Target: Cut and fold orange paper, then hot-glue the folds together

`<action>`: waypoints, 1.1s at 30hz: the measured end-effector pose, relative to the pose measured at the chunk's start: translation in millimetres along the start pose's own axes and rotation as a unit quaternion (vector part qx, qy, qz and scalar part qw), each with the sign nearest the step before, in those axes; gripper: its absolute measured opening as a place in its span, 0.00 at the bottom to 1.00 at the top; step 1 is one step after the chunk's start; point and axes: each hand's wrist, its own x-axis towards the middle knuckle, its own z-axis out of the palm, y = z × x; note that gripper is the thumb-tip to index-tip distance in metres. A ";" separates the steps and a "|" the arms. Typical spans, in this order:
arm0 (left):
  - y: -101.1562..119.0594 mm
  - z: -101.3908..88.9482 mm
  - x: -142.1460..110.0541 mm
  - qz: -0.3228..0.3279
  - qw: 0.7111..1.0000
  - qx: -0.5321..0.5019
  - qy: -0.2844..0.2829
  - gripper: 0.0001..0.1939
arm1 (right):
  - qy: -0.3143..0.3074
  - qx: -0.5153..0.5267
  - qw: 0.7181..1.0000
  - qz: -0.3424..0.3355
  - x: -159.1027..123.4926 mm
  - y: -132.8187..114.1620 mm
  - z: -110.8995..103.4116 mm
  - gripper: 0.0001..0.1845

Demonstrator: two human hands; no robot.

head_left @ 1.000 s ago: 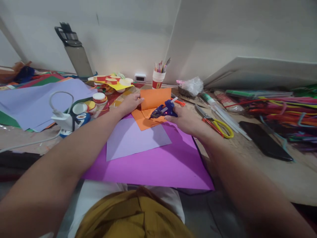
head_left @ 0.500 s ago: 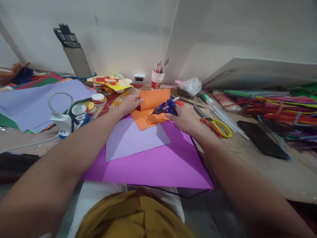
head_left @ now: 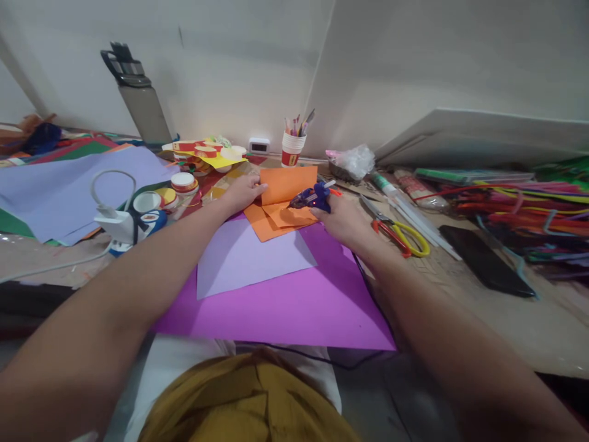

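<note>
My right hand is closed around a blue hot glue gun with a glue stick poking out of its back. Its nozzle points left and down at the orange paper. A flap of orange paper stands raised at the back, and my left hand pinches its left edge. Beneath the orange pieces lies a pale lilac sheet, which rests on a larger purple sheet at the table's front edge.
Scissors, clear glue sticks and a black phone lie to the right, beside heaped pipe cleaners. A cup of pens stands behind. On the left are a plug adapter, tape rolls, lilac paper and a bottle.
The glue gun in my right hand has shifted slightly right, with its nozzle still over the orange paper. My left hand stays on the raised flap.
</note>
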 end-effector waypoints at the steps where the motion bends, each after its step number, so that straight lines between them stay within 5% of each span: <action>1: 0.2 -0.3 0.3 0.000 1.000 0.009 0.001 0.15 | 0.006 -0.003 1.000 0.006 1.5 0.6 0.5 0.18; 6: -0.7 -0.8 1.3 -0.003 1.000 0.030 0.006 0.15 | 0.023 -0.030 0.998 0.048 6.4 4.0 0.8 0.20; 13: -1.9 -1.2 -0.1 0.002 1.000 0.020 0.010 0.14 | -0.011 0.025 1.000 -0.012 0.9 -13.0 4.8 0.15; 20: 0.4 -0.6 0.3 0.002 1.000 0.021 0.008 0.14 | 0.004 -0.024 0.998 0.054 0.8 15.4 -19.0 0.17; 25: 2.4 -0.7 -0.4 -0.014 0.999 0.036 0.017 0.13 | 0.011 -0.056 0.998 0.036 -2.9 21.1 -31.1 0.16; 33: -0.9 0.4 -0.2 -0.017 0.999 0.027 0.008 0.13 | 0.032 -0.017 0.999 0.036 10.1 23.2 -15.8 0.19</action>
